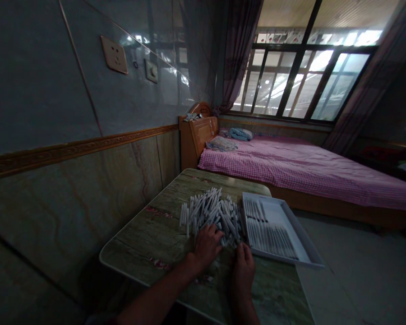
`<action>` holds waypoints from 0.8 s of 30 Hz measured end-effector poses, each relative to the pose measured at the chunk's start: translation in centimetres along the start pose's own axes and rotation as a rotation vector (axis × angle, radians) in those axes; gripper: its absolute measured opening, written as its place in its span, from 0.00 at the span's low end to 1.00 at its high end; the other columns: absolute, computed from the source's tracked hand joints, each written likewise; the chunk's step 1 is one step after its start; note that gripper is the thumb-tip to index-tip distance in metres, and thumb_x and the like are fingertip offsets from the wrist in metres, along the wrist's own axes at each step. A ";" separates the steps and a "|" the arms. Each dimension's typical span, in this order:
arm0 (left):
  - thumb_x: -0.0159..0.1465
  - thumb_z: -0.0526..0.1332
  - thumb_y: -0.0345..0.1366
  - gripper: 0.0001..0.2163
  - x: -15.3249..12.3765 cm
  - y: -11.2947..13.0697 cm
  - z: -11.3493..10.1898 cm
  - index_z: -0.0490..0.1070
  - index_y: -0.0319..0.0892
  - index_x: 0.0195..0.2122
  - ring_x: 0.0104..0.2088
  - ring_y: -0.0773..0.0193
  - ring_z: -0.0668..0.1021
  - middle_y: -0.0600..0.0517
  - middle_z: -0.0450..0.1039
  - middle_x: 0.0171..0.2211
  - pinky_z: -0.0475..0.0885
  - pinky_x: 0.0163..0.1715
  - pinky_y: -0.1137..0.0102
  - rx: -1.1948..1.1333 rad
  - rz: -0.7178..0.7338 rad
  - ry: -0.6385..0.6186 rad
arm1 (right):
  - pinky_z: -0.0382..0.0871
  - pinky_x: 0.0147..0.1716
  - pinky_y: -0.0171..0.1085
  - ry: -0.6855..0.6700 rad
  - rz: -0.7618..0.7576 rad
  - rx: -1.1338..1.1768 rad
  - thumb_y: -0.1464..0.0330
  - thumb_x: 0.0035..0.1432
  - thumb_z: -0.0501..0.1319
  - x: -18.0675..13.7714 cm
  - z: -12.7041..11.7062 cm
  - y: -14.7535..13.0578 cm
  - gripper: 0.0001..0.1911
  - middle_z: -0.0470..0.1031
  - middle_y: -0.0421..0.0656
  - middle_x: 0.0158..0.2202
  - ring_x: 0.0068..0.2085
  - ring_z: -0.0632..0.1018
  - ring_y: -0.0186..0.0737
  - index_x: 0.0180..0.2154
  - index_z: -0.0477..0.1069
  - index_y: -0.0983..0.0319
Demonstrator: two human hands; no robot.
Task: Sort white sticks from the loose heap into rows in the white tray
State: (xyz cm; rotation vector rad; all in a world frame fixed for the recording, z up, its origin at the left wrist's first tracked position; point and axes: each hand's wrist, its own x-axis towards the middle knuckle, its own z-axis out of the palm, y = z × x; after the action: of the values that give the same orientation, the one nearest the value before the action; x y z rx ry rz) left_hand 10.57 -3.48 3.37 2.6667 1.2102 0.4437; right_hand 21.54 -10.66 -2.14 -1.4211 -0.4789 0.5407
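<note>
1. Where the left hand (208, 246) meets its near side, a loose heap of slim white sticks (209, 205) lies on the counter (131, 246), around the middle and toward the far edge.
2. That hand's fingers are bent down onto the heap; whether its grip has closed on any stick, I cannot tell.
3. Between the heap's near right side and the tray's near left corner is the right hand (244, 266), its grip narrow, thumb and fingers drawn together; I cannot tell whether a stick is between them.
4. Just right of the heap, a shallow white tray (275, 210) sits on the counter's right edge and juts out past it.
5. Inside the tray, more sticks lie side by side in two rows: a short far row (255, 211) and a longer near row (272, 239).
6. Beyond the counter's far edge stands a bed (291, 167) with a pink checked cover and a wooden headboard (196, 140).
7. Off the left edge rises a tiled wall (128, 99) bearing a socket (114, 55).
</note>
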 end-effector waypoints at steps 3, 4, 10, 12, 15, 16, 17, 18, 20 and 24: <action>0.59 0.64 0.32 0.12 0.1 0.3 -0.2 0.74 0.44 0.45 0.48 0.50 0.72 0.45 0.72 0.46 0.67 0.48 0.57 0.037 0.025 -0.024 | 0.67 0.35 0.34 0.005 0.003 0.010 0.47 0.52 0.58 -0.1 0.1 -0.1 0.26 0.78 0.44 0.35 0.37 0.75 0.41 0.38 0.75 0.63; 0.59 0.63 0.30 0.11 0.2 0.4 -0.2 0.74 0.43 0.44 0.48 0.50 0.72 0.45 0.72 0.46 0.67 0.47 0.57 0.061 0.031 -0.036 | 0.67 0.35 0.34 0.005 -0.003 0.006 0.47 0.52 0.58 -0.2 0.1 -0.1 0.26 0.78 0.43 0.34 0.37 0.75 0.41 0.37 0.75 0.63; 0.63 0.58 0.27 0.07 0.5 0.3 0.5 0.73 0.41 0.39 0.46 0.51 0.74 0.44 0.74 0.43 0.68 0.47 0.58 0.078 0.097 -0.044 | 0.67 0.36 0.35 0.024 -0.027 -0.008 0.46 0.51 0.59 -0.2 0.1 -0.3 0.27 0.79 0.44 0.33 0.37 0.75 0.43 0.36 0.75 0.63; 0.62 0.57 0.26 0.07 0.5 -0.1 1.0 0.73 0.41 0.39 0.46 0.53 0.75 0.45 0.75 0.42 0.68 0.47 0.58 -0.031 0.099 0.006 | 0.67 0.35 0.36 0.019 -0.026 -0.018 0.46 0.51 0.59 -0.1 0.1 -0.1 0.27 0.78 0.44 0.34 0.37 0.75 0.43 0.37 0.76 0.64; 0.60 0.58 0.26 0.07 0.6 -0.9 1.7 0.72 0.43 0.38 0.44 0.54 0.76 0.47 0.77 0.39 0.69 0.46 0.61 -0.370 -0.007 0.174 | 0.68 0.35 0.36 -0.022 -0.030 -0.036 0.48 0.52 0.58 -0.1 0.2 0.2 0.26 0.79 0.45 0.35 0.37 0.76 0.43 0.38 0.76 0.64; 0.60 0.59 0.27 0.07 0.6 -1.3 1.8 0.72 0.43 0.37 0.43 0.55 0.77 0.48 0.77 0.38 0.70 0.45 0.62 -0.523 -0.084 0.242 | 0.68 0.36 0.36 -0.050 -0.039 -0.041 0.49 0.52 0.58 -0.1 0.2 0.3 0.26 0.79 0.45 0.36 0.38 0.76 0.44 0.38 0.76 0.64; 0.60 0.60 0.29 0.06 0.7 -1.6 1.9 0.72 0.43 0.38 0.40 0.57 0.78 0.49 0.78 0.36 0.71 0.42 0.63 -0.690 -0.175 0.308 | 0.68 0.38 0.36 -0.085 -0.053 -0.050 0.49 0.53 0.58 -0.2 0.2 0.3 0.25 0.79 0.45 0.37 0.39 0.77 0.44 0.38 0.76 0.64; 0.59 0.60 0.31 0.06 0.8 -2.0 1.9 0.72 0.43 0.38 0.37 0.58 0.79 0.50 0.78 0.34 0.72 0.39 0.65 -0.866 -0.267 0.364 | 0.68 0.39 0.36 -0.123 -0.072 -0.062 0.50 0.53 0.59 -0.2 0.3 0.3 0.24 0.79 0.45 0.38 0.40 0.77 0.44 0.38 0.76 0.63; 0.59 0.62 0.37 0.09 0.9 -3.0 1.8 0.72 0.43 0.40 0.31 0.61 0.80 0.52 0.78 0.30 0.73 0.32 0.68 -1.232 -0.413 0.417 | 0.68 0.41 0.36 -0.185 -0.120 -0.098 0.51 0.54 0.59 -0.5 0.4 0.2 0.22 0.80 0.46 0.38 0.41 0.77 0.44 0.38 0.77 0.63; 0.56 0.67 0.37 0.10 0.3 -5.0 1.3 0.71 0.42 0.37 0.29 0.63 0.81 0.54 0.78 0.27 0.75 0.30 0.71 -1.851 -0.556 0.437 | 0.69 0.41 0.36 -0.264 -0.216 -0.177 0.54 0.56 0.59 -1.0 0.7 0.0 0.19 0.80 0.45 0.38 0.40 0.78 0.44 0.37 0.78 0.62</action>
State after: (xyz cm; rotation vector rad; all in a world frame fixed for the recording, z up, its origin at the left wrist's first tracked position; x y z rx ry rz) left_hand 7.69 -0.08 0.83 0.6620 0.7406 1.2074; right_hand 20.32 -10.71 -2.03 -1.4500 -0.8996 0.5221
